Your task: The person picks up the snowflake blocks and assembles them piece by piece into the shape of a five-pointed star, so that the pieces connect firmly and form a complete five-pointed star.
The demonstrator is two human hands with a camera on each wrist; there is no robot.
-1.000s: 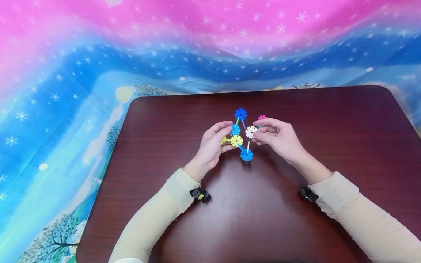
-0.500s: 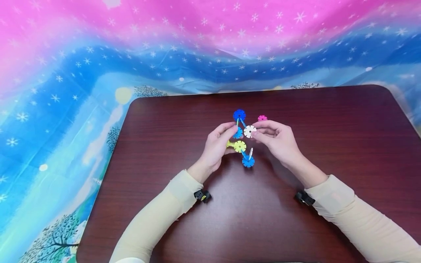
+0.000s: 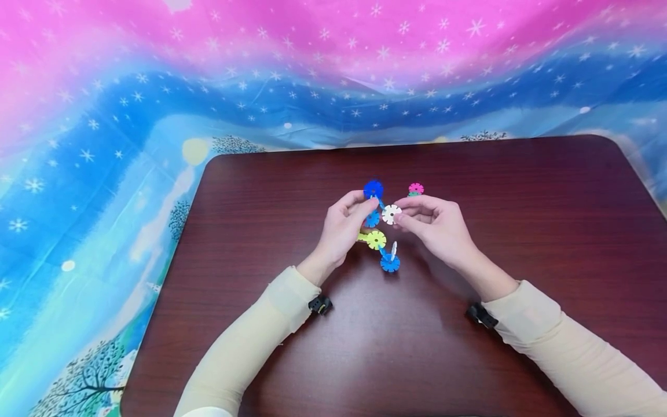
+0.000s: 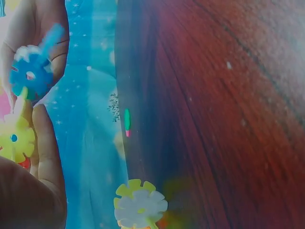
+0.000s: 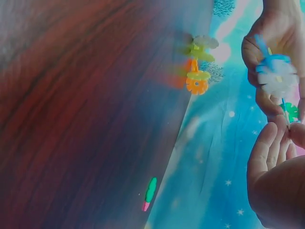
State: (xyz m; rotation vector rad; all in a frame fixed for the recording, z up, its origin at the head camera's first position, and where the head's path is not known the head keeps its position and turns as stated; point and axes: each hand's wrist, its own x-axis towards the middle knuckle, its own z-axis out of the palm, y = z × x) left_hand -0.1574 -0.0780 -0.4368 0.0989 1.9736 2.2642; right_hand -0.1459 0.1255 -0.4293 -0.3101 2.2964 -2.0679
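My left hand (image 3: 344,229) grips a linked chain of interlocking notched plastic discs above the table. A dark blue disc (image 3: 373,189) tops the chain by the left fingertips. Below come a light blue disc (image 3: 372,218), a yellow disc (image 3: 376,240) and a lower blue disc (image 3: 389,263) with a white disc standing edge-on in it. My right hand (image 3: 435,223) pinches a white disc (image 3: 392,215), against which the end of an edge-on blue disc seems to lie. Whether they interlock I cannot tell. In the right wrist view the pinching fingertips (image 5: 291,125) are partly cut off.
Pink and green discs (image 3: 416,189) lie joined on the dark wooden table (image 3: 521,185) behind the right hand. White, yellow and orange discs (image 5: 197,85) show close to the table in the right wrist view. Snowflake-printed cloth (image 3: 312,104) hangs beyond the far edge.
The right hand has moved left and slightly down with the white disc. The dark blue disc has dropped closer to my left fingertips, and the lower blue disc now sits lower.
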